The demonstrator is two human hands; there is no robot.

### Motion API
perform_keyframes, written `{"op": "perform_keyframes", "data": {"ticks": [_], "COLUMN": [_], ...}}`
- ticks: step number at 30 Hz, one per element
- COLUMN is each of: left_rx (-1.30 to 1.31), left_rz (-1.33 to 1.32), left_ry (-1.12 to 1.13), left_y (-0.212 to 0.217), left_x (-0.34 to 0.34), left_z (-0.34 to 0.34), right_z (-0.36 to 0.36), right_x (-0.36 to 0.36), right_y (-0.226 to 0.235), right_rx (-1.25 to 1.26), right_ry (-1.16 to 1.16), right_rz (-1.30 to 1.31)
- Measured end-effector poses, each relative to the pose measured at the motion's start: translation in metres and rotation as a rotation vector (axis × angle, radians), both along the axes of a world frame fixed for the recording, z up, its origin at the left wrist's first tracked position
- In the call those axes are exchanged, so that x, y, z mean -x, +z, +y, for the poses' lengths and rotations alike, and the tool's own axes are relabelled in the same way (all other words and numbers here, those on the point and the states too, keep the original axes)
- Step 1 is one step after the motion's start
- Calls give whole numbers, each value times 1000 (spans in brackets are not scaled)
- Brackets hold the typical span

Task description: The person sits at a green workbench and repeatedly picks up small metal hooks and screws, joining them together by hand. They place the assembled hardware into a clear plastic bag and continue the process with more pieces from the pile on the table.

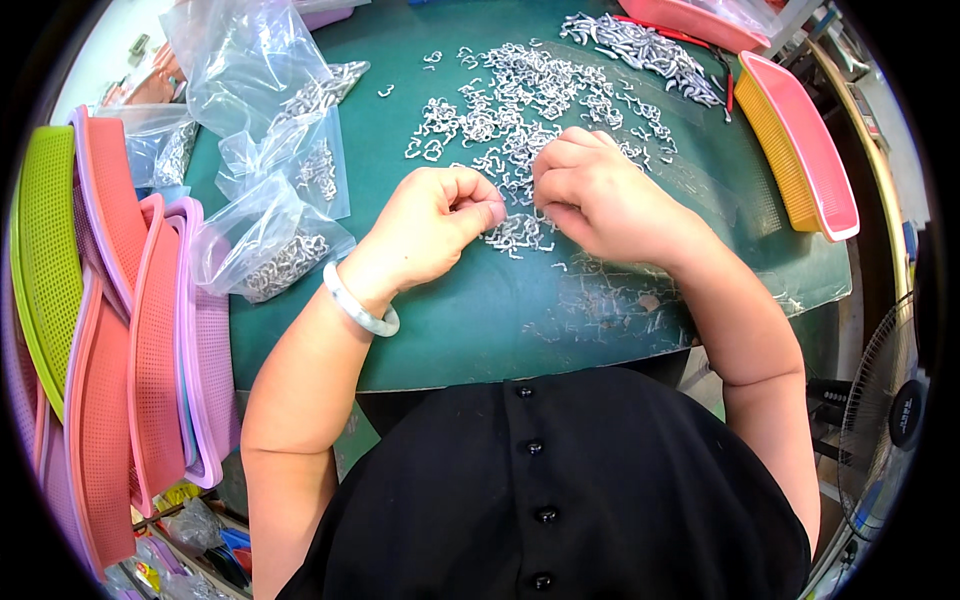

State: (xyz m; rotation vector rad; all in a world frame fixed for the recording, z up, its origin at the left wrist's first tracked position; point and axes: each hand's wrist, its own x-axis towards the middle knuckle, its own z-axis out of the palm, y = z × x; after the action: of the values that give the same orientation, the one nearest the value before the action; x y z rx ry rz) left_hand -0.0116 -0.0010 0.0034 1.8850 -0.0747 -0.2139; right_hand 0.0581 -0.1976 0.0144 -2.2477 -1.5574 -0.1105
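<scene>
Small bent silvery metal pieces (540, 85) lie in a loose heap on the green tabletop (450, 340). At the heap's near left edge, my left hand (430, 225) has its thumb and index finger pinched together; whatever sits between them is too small to make out. My right hand (605, 200) is curled over the near right part of the heap, fingertips closed and turned toward the left hand. Its grip is hidden behind the fingers. Between the two hands lies a small cluster of the same bent pieces (520, 232).
Clear plastic bags (270, 240) holding metal pieces lie at the left. Stacked colourful baskets (155, 350) stand beyond the table's left edge. Longer silvery pieces (650, 55) lie at the far right near red-handled pliers (729, 95). A pink-and-yellow basket (790, 150) and a fan (880, 400) are right.
</scene>
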Motion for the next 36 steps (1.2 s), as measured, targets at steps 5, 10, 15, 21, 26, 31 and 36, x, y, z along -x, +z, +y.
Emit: {"op": "perform_keyframes", "data": {"ticks": [5,10,15,21,26,31,36], "left_rx": [268,363,497,609,662,717,791], "left_rz": [165,204,336,378,408,409,390], "left_ry": [28,39,2,-4,-16,-41,-71], "left_y": [3,3,5,1,6,6,3], "left_x": [0,1,-1,-2,1,0,-1], "left_z": [-1,-1,2,4,2,1,1], "right_z": [4,5,4,3,3,3,3], "right_x": [1,-2,-2,-4,-4,-3,-2], "right_y": [-1,-4,-2,-2,0,2,1], "right_rx": [-175,-223,-214,-255,-238,-245,-278], "right_ry": [77,91,48,30,28,22,30], "right_rz": [200,414,551,631,623,610,524]}}
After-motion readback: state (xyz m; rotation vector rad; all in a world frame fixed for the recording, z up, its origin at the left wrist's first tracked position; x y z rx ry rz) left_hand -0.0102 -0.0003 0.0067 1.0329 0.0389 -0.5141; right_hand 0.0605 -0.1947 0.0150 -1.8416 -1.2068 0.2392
